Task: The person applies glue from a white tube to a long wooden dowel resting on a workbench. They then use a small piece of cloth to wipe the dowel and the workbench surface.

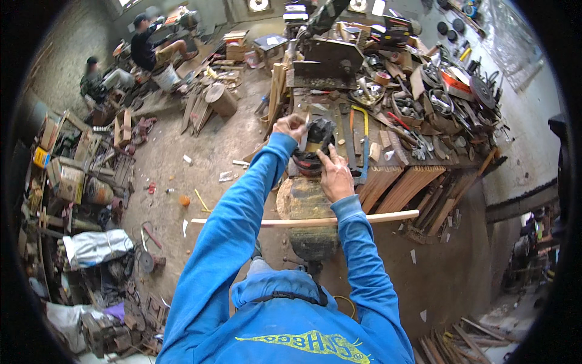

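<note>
A black, crumpled plastic-like bag point(322, 128) with a tan patch inside sits at the near end of the cluttered workbench, above a dark round container point(308, 164) with a reddish band. My left hand point(291, 127) is at its left side, fingers pinched on a thin pale piece point(307, 121) too small to name. From the near right, my right hand point(337, 175) grips the bag's edge with fingertips; part of its grip is hidden. Closer to me, a long, slightly bent wooden strip point(280, 223) lies crosswise over a worn block-like stand point(309, 200), passing beneath my forearms.
An orange-yellow hacksaw frame point(365, 130) lies right of my hands. Tools and scraps crowd the bench point(418, 155); curved wooden boards point(397, 185) stand below it. Shelves point(79, 164) line the left side. Two people point(145, 45) sit at the far left. A log point(220, 100) stands on the floor.
</note>
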Tool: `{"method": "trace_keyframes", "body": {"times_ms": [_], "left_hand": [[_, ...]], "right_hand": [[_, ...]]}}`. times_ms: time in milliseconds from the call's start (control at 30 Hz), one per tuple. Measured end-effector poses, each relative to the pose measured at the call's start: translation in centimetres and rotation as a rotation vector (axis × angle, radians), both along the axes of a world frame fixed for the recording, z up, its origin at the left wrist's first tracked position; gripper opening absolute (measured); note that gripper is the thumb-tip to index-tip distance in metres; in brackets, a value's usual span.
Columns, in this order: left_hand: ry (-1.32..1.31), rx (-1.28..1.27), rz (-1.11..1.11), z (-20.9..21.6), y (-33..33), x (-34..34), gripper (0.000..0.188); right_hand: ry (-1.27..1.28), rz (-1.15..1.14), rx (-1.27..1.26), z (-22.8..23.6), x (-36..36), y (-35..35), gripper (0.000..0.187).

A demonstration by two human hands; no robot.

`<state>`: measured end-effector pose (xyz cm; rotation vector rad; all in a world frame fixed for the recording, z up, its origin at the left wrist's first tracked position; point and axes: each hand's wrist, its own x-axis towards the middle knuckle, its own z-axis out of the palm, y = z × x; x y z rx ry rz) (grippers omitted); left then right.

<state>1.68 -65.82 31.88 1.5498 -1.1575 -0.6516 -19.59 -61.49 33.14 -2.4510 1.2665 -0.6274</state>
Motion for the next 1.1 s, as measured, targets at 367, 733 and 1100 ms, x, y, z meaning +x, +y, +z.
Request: {"method": "trace_keyframes", "body": {"times_ms": [367, 733, 1100], "left_hand": [[0.665, -0.165, -0.158, 10.5, 4.0, 1.1, 0.019], [0.045, -0.332, -0.161, 3.7, 23.8, -7.8, 0.046], [-0.801, 0.164, -0.022, -11.9, 42.4, 11.8, 0.072]], "right_hand": [[-0.614, -0.013, 0.063, 6.6, 0.4, 2.3, 0.032], [-0.761, -0.38, 0.228, 4.3, 2.4, 19.0, 0.029], [-0.57, -0.41, 0.489, 1.7, 11.6, 32.1, 0.042]]}}
